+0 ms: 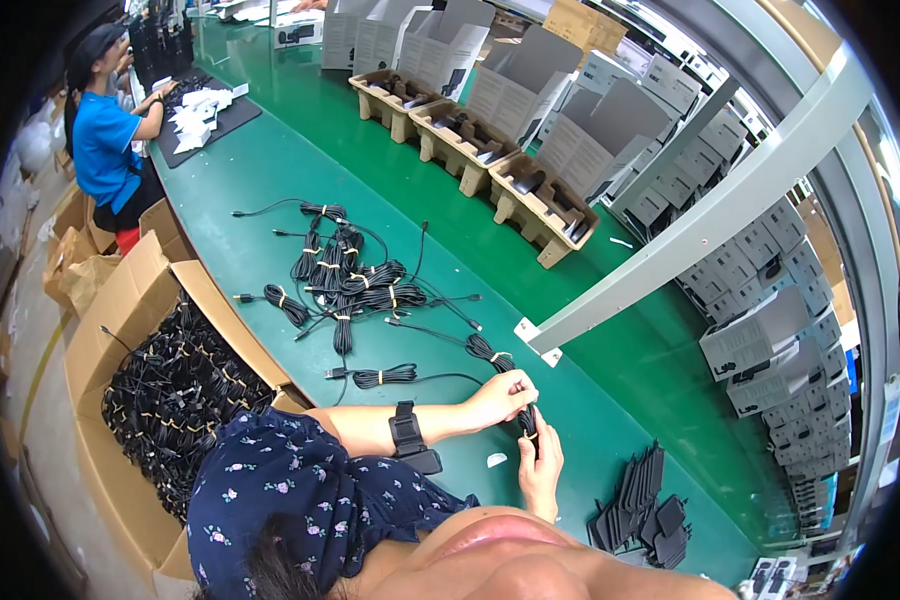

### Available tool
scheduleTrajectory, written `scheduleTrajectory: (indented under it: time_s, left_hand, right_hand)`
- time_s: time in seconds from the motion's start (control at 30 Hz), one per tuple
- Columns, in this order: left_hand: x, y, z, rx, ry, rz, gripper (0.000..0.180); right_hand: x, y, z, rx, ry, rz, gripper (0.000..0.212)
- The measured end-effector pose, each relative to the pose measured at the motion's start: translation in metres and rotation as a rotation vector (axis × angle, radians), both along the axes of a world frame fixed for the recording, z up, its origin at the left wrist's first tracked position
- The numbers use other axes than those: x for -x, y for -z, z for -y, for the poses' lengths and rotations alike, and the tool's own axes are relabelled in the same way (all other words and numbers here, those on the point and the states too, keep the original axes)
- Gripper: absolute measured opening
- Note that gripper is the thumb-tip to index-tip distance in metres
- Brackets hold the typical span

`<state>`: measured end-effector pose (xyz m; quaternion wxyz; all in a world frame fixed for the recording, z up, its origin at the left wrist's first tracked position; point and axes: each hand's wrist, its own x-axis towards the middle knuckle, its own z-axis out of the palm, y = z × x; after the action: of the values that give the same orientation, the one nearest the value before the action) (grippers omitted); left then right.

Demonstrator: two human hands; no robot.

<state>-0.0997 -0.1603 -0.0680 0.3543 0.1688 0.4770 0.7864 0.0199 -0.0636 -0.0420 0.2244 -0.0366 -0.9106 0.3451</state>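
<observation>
Over the green table, my two hands meet at a coiled black cable [527, 422] bound with a pale tie. My left hand [500, 399] pinches at its upper end, fingers closed. Fingers of my right hand [541, 467] are wrapped round the coil's lower part. Just beyond my left hand lies another cable bundle [482, 348] with a tan tie. A further tied cable [383, 377] lies left of it, above my forearm. Farther off, a heap of tied black cables [345, 270] has loose plug ends sticking out.
An open carton [130, 290] full of black cables stands at the left. Flat black pieces [642, 500] are stacked at right. Cardboard trays [540, 205] with open grey boxes line the far side. A metal post [690, 220] slants from the table. A co-worker [110, 130] works at far left.
</observation>
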Motion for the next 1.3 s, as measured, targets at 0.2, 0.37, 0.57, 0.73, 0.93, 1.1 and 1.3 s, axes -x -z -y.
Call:
scheduleTrajectory:
  time_s: [0.2, 0.37, 0.57, 0.73, 0.93, 1.1, 1.3]
  left_hand:
    - [-0.002, -0.001, 0.001, -0.013, -0.018, -0.043, 0.012]
    - [-0.001, -0.003, 0.002, -0.042, 0.006, -0.024, 0.012]
    - [-0.004, -0.019, 0.005, -0.164, 0.047, 0.077, 0.022]
    - [-0.004, -0.008, 0.002, -0.252, 0.053, 0.024, 0.036]
    - [-0.019, -0.009, -0.001, -0.121, 0.246, -0.317, 0.033]
    - [-0.02, -0.005, -0.001, -0.076, 0.291, -0.338, 0.025]
    - [-0.02, -0.006, 0.0, -0.043, 0.259, -0.344, 0.025]
  right_hand:
    - [0.0, 0.003, -0.002, -0.015, 0.075, 0.03, 0.034]
    - [0.0, 0.008, -0.002, 0.114, 0.078, 0.029, 0.032]
    - [-0.004, 0.006, 0.001, 0.62, 0.085, -0.024, 0.031]
    - [-0.004, 0.003, -0.002, 0.777, 0.225, -0.181, 0.024]
    - [-0.005, 0.006, -0.002, 0.808, 0.105, -0.136, 0.029]
    - [0.0, 0.0, 0.009, 0.787, 0.029, -0.107, 0.034]
    - [-0.001, 0.001, 0.009, 0.787, 0.023, -0.108, 0.035]
